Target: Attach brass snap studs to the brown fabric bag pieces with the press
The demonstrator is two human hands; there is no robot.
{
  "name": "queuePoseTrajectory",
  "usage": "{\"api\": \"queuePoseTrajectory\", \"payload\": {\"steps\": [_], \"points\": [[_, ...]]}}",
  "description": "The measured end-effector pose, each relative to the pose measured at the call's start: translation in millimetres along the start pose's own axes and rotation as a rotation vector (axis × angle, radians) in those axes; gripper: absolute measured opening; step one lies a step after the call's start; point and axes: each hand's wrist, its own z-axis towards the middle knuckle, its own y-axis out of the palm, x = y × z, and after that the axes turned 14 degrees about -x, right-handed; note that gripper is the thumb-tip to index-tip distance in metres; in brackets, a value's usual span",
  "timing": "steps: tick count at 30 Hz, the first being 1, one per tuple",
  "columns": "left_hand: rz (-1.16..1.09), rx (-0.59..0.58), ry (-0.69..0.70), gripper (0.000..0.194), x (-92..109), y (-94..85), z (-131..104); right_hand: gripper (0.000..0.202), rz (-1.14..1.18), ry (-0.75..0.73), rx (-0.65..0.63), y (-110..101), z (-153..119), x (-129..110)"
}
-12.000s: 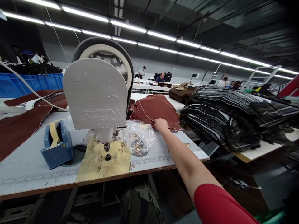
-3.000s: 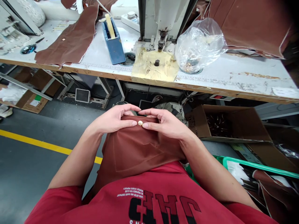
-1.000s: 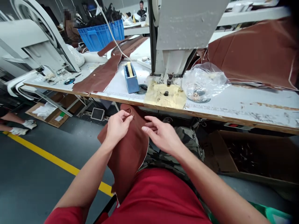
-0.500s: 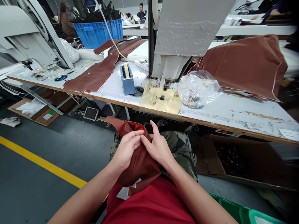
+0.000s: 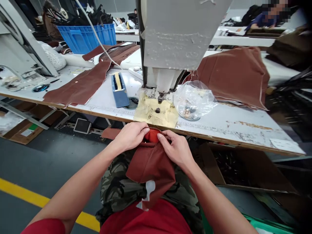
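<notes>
A reddish-brown fabric piece [image 5: 152, 165] hangs over my lap, its upper edge held up near the table's front edge. My left hand [image 5: 133, 136] pinches that edge on the left, and my right hand [image 5: 175, 146] pinches it on the right. Between them the fabric gapes and shows a bright red inside. A strip of the piece sticks out left beyond my left hand. Just above my hands is the sewing machine [image 5: 161, 78], its needle area over a yellow taped plate [image 5: 156, 113].
A blue tape dispenser [image 5: 120, 91] and brown fabric [image 5: 80, 84] lie left of the machine. To its right are a clear plastic bag [image 5: 193, 99] and stacked brown fabric [image 5: 231, 74]. A cardboard box [image 5: 216, 165] stands below right. Another person [image 5: 264, 20] is at the back right.
Both hands have moved up toward the table edge with the fabric and spread apart, opening it between them. The view has shifted to the right.
</notes>
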Motion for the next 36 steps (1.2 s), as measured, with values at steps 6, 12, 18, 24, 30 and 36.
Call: {"api": "queuePoseTrajectory", "payload": {"steps": [6, 12, 18, 24, 30, 36], "points": [[0.168, 0.169, -0.078, 0.033, 14, -12.0, 46, 0.039, 0.126, -0.004, 0.018, -44, 54, 15], [0.272, 0.188, -0.135, 0.036, 2, -27.7, 82, 0.035, 0.173, 0.039, 0.039, -62, 97, 22], [0.276, 0.19, -0.14, 0.031, -10, -28.4, 96, 0.033, 0.196, 0.078, 0.046, -58, 113, 27], [0.273, 0.16, -0.13, 0.029, -14, -26.8, 97, 0.03, 0.144, 0.096, 0.018, -59, 117, 29], [0.264, 0.14, -0.13, 0.029, -13, -27.0, 98, 0.028, 0.147, 0.1, 0.007, -59, 119, 29], [0.248, 0.128, -0.141, 0.028, -14, -26.2, 99, 0.028, 0.2, 0.092, 0.025, -55, 119, 32]]}}
